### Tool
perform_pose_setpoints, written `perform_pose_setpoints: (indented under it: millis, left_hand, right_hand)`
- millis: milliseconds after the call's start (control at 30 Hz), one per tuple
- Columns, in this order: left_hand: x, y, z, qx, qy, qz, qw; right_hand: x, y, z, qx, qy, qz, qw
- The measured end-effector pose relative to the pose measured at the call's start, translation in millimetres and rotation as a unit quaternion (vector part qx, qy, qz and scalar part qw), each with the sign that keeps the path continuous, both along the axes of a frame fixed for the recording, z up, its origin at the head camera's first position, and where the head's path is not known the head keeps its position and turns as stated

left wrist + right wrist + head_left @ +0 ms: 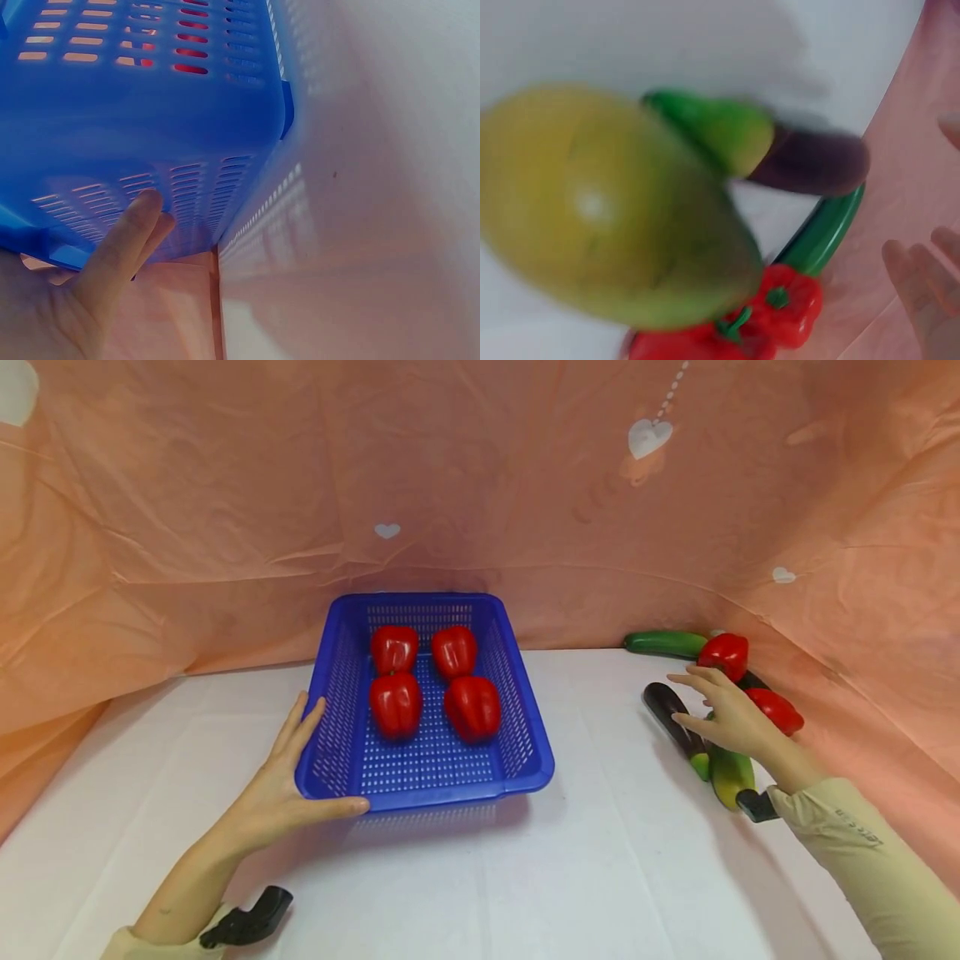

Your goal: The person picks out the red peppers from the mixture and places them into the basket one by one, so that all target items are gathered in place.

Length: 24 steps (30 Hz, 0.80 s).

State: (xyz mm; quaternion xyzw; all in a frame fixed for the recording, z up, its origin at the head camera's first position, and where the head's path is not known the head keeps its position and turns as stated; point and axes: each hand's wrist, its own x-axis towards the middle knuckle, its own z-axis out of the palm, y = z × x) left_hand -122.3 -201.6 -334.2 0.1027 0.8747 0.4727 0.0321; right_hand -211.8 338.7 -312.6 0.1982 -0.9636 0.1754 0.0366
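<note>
Glossy red bell peppers (396,705): four in a rectangular blue plastic basket (450,796)
Left hand (279,787), spread, touches its corner; right hand (726,714), fingers apart, hovers by a slim dark-purple eggplant (670,713); gentle grasping should avoid rolling it.

In the head view, the right hand (723,714) hides the far end of the fruit (731,777); we cannot fully read the lettering (858,828). In the right wrist view, the fruit is blurred. The left wrist view cuts off the basket (142,112).
</note>
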Motion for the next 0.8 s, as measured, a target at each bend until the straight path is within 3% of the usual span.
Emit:
perform_pose_setpoints:
  millis: [300, 667, 800]
  left_hand:
    - [-0.3, 0.3, 1.4, -0.003, -0.007, 0.002, 1.0]
    - [-0.1, -0.1, 0.9, -0.001, -0.007, 0.002, 1.0]
    - [-0.3, 0.0, 1.0, 0.0, -0.006, 0.0, 1.0]
  right_hand:
    - [1.6, 22.7, -0.1, 0.026, -0.038, -0.021, 0.9987]
    - [-0.7, 52.9, -13.3, 0.041, 0.031, -0.005, 0.9987]
    - [-1.5, 60.9, -17.4, 0.042, 0.039, -0.009, 0.9983]
